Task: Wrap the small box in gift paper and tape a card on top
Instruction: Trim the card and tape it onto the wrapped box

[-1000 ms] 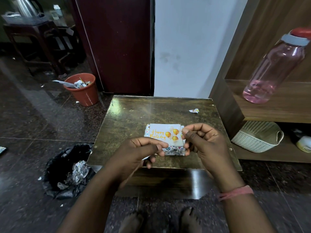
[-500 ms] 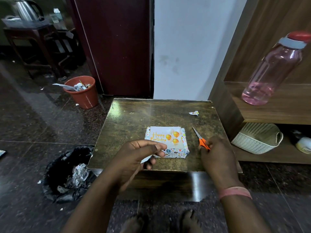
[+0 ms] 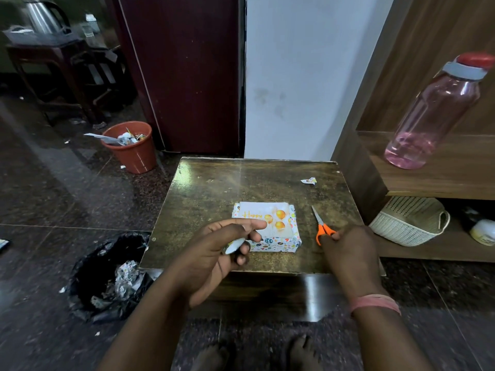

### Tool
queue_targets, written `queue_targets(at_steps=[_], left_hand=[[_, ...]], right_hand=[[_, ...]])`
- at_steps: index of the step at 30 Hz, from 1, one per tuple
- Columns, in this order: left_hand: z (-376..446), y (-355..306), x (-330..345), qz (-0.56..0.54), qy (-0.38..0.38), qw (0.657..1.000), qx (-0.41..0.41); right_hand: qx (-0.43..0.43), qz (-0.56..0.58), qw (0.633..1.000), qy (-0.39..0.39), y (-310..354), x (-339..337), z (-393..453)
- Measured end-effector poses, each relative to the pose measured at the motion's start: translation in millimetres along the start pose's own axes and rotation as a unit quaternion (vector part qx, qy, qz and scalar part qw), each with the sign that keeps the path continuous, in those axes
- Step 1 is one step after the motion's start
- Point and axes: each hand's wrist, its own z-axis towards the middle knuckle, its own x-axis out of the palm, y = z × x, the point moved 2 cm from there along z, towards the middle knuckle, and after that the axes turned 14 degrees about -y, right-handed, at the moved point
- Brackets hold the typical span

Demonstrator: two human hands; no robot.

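The small box point(image 3: 278, 244), wrapped in white paper with coloured prints, lies on the low wooden table point(image 3: 214, 188). A white card point(image 3: 270, 214) with orange balloons and "Happy" lies flat on top of it. My left hand point(image 3: 214, 253) hovers over the box's near left corner and pinches a small pale roll point(image 3: 234, 246), seemingly tape. Orange-handled scissors point(image 3: 320, 223) lie just right of the box, blades pointing away. My right hand point(image 3: 348, 247) has its fingertips curled on the scissors' handles.
A scrap of gift paper point(image 3: 308, 180) lies at the table's far right. A black rubbish bag point(image 3: 107, 277) sits on the floor to the left, an orange bin point(image 3: 134, 151) beyond it. On the right, shelves hold a pink bottle point(image 3: 434, 113) and a white basket point(image 3: 407, 223).
My right hand left the card's right edge, moved right and came down on the scissors' handles. My left hand stayed near the box with the roll.
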Motion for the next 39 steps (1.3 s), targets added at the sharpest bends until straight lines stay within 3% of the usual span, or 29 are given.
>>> queue_targets(at_steps=[3,7,13,16,19,22,32,39], left_hand=[[0.2,-4.0,-2.1,-0.01,0.007,1.0,0.013],[0.4,-7.9,-4.7,-0.015,0.003,0.999,0.029],[1.7,-9.2,-3.7,-0.015,-0.007,0.999,0.031],[1.7,-10.3,-3.2,-0.019,-0.014,0.999,0.031],[1.2,-11.2,-2.7,-0.021,-0.017,0.999,0.034],[0.8,-11.1,-2.4,-0.018,-0.019,0.999,0.038],[2.9,-9.3,-1.6,-0.039,0.004,0.998,0.042],[3.9,-8.4,-1.3,-0.045,-0.004,0.998,0.041]], right_hand=[[0.058,0.143,0.988,0.006,9.2,-11.6,3.0],[0.136,0.367,0.917,0.082,31.5,-22.9,2.8],[0.143,0.466,0.862,0.14,44.9,-20.1,-6.3],[0.148,0.533,0.792,0.259,54.6,-30.9,-11.1],[0.117,0.482,0.758,0.423,56.8,-33.8,-22.2],[0.097,0.419,0.752,0.499,56.9,-29.8,-34.3],[0.101,0.381,0.678,0.62,56.1,-29.0,-46.3],[0.104,0.373,0.674,0.629,56.2,-31.5,-47.8]])
